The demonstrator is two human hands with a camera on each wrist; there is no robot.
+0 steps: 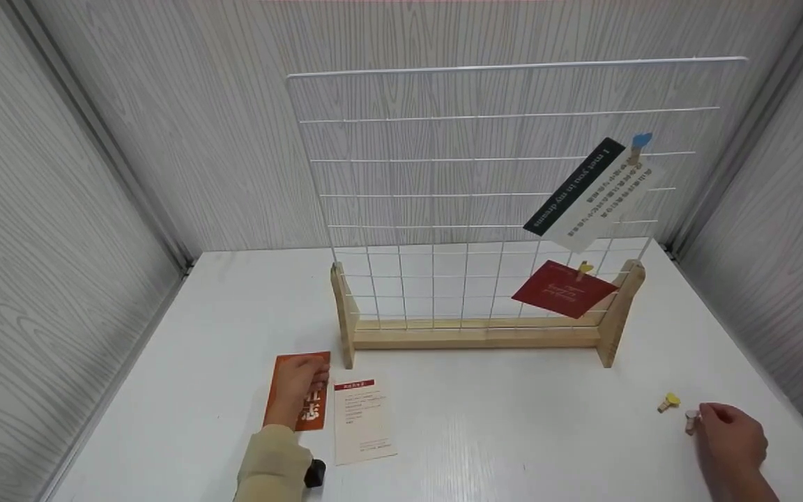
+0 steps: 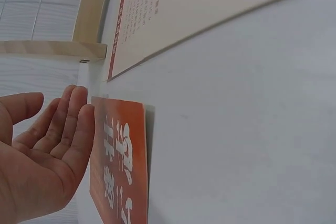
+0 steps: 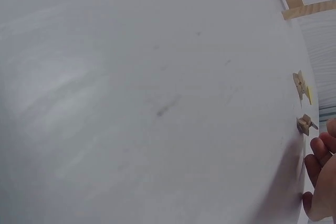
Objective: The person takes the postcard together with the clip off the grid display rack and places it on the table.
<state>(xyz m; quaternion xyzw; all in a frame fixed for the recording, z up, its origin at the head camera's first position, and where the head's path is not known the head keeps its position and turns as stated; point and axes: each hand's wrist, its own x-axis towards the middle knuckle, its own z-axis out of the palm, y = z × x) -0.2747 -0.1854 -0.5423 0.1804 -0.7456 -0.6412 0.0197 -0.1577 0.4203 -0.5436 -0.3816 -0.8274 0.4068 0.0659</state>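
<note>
My left hand (image 1: 297,385) is over an orange card (image 1: 314,411) with white characters. In the left wrist view its fingers (image 2: 79,124) are loosely bent beside the card, with nothing held between them. Right of that card lies a cream card (image 1: 365,429) with a red heading strip. At the table's right side my right hand (image 1: 732,436) has its fingertips close to a small wooden clothespin (image 1: 691,422) with a pale top; whether they touch cannot be told. A second clothespin (image 1: 669,402), with a yellow top, lies just beyond it.
A white wire grid (image 1: 433,279) stands in a wooden base (image 1: 478,339). On its right part a black-and-white card (image 1: 572,185) hangs tilted from a blue-topped clothespin (image 1: 637,150). Below, a yellow-topped clothespin (image 1: 583,270) holds a dark red card (image 1: 558,296).
</note>
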